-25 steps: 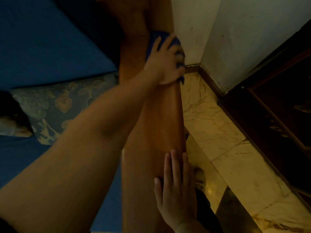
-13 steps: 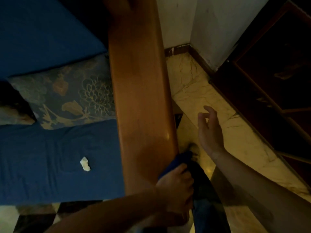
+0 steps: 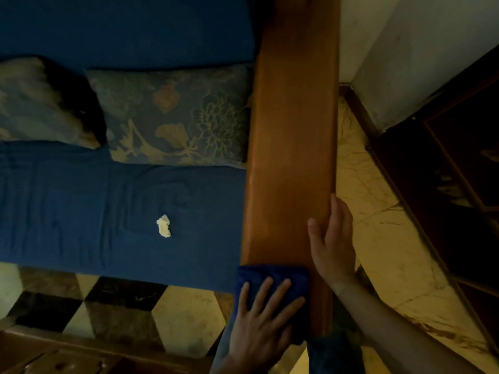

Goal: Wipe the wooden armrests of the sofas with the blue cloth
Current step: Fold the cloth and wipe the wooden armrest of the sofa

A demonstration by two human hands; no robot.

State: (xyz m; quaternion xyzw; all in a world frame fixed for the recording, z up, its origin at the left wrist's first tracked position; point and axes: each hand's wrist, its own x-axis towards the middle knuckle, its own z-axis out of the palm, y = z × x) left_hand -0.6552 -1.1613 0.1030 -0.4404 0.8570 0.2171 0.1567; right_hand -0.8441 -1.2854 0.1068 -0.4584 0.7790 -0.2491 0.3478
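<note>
A long wooden armrest (image 3: 291,136) runs from the top of the view down to the bottom centre, beside a blue sofa seat (image 3: 81,211). The blue cloth (image 3: 272,276) lies flat on the armrest's near end. My left hand (image 3: 262,325) presses on the cloth with spread, straight fingers. My right hand (image 3: 330,238) rests flat along the armrest's right edge, just beyond the cloth, fingers straight and thumb on the wood.
A floral cushion (image 3: 172,117) leans against the armrest's left side, with a second cushion (image 3: 40,103) further left. A small white crumpled scrap (image 3: 164,225) lies on the seat. Marble floor (image 3: 378,211) and a dark wooden door (image 3: 459,171) are to the right.
The cloth went from the armrest's far end to its near end, and now lies flat under my left hand. My right hand, lifted half a second ago, is back on the armrest's right edge.
</note>
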